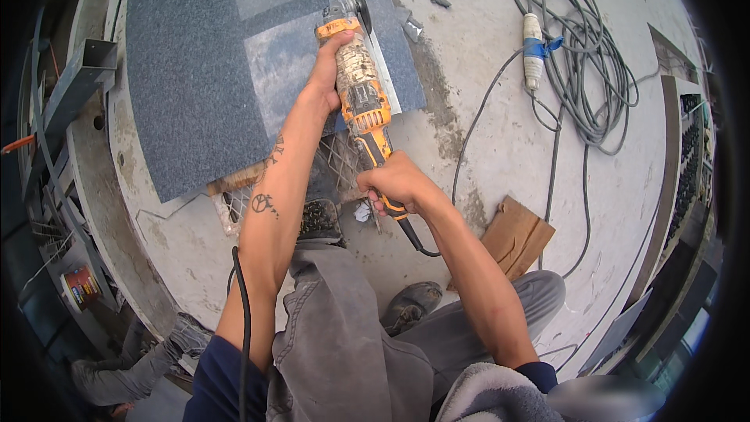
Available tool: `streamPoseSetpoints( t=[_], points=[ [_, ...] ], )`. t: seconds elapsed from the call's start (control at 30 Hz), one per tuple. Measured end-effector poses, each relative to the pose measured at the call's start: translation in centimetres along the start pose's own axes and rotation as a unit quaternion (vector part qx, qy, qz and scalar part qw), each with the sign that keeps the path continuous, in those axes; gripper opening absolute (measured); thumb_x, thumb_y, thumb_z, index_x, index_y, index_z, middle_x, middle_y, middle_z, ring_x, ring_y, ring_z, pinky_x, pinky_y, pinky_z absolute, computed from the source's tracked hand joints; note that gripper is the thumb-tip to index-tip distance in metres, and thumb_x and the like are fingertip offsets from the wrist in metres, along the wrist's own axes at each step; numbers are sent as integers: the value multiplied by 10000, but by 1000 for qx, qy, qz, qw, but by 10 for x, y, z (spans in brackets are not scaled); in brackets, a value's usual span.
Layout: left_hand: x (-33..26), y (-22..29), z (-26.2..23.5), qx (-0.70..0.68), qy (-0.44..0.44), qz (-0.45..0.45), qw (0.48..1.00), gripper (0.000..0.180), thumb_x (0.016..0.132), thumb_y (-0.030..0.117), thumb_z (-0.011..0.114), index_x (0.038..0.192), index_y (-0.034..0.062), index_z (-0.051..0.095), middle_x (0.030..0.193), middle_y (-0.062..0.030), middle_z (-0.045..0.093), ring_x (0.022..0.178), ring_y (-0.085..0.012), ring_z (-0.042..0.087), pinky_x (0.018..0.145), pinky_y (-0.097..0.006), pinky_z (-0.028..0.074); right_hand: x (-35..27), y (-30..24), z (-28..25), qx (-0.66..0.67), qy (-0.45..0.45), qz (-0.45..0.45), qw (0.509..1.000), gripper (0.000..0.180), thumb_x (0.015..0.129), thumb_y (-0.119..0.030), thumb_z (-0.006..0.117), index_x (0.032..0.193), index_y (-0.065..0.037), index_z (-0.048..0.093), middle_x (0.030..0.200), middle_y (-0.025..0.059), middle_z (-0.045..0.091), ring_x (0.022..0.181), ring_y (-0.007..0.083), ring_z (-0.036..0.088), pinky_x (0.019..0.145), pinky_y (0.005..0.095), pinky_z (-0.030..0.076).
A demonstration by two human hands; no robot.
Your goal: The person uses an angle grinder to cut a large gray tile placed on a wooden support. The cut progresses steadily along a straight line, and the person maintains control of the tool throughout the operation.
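An orange and black angle grinder (363, 98), its body worn and smeared with pale dust, lies lengthwise between my hands. Around its front body, just behind the gear head, my left hand (326, 70) is closed. Farther back, the fingers of my right hand (397, 180) wrap the rear handle, where the power cord comes out. The dark cutting disc (362, 8) stands on edge at the grinder's right, beside a pale metal straightedge (383, 70). Both are over a speckled blue-grey stone slab (187, 86); whether the disc touches it I cannot tell.
Coiled grey cable (598, 101) with a blue and white connector (533, 51) lies at the right. Cardboard (516, 236) sits near my right forearm, and my boot (412, 306) is below. A lattice crate (337, 160) shows under the slab. Another person's legs (129, 367) appear lower left.
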State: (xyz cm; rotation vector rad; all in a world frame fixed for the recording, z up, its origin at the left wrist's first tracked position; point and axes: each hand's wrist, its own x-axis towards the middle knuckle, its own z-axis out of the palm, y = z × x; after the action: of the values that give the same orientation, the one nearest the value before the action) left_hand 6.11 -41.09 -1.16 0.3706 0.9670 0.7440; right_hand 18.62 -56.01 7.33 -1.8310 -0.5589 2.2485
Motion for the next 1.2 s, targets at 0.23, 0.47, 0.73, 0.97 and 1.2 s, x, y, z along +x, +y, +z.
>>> streamPoseSetpoints(
  t=[0.23,0.47,0.73,0.97,1.2],
  points=[
    [-29,-26,6,-8,5,3,1000,537,838,460,612,1150,37,506,821,-160,650,698,-250,700,609,-386,616,-25,25,1,-22,-1,8,1000,134,701,-19,634,631,35,533,548,81,544,419,162,523,384,323,429],
    [-40,-36,8,-5,10,-6,1000,580,831,478,611,1164,17,497,856,-159,647,729,-246,702,630,-380,616,-27,41,1,-25,16,15,999,144,700,-27,646,633,42,539,551,86,549,426,163,537,388,316,432],
    [-46,-39,11,5,20,-6,1000,606,825,479,618,1175,-1,498,843,-160,644,724,-241,702,612,-369,617,-29,47,1,-31,17,22,999,151,700,-28,647,620,40,539,552,84,552,428,166,543,391,315,437],
    [-51,-42,13,5,21,-7,1000,584,832,467,614,1155,-8,510,821,-162,650,697,-240,701,603,-364,618,-31,53,0,-27,11,18,999,159,707,-29,653,623,46,540,548,90,552,425,167,546,387,317,432],
    [-56,-46,15,6,21,-4,1000,583,840,471,602,1157,-9,505,833,-163,651,698,-245,702,603,-363,619,-35,57,0,-23,11,24,999,154,711,-32,659,649,54,548,560,95,559,430,164,548,387,314,439]
  ],
)
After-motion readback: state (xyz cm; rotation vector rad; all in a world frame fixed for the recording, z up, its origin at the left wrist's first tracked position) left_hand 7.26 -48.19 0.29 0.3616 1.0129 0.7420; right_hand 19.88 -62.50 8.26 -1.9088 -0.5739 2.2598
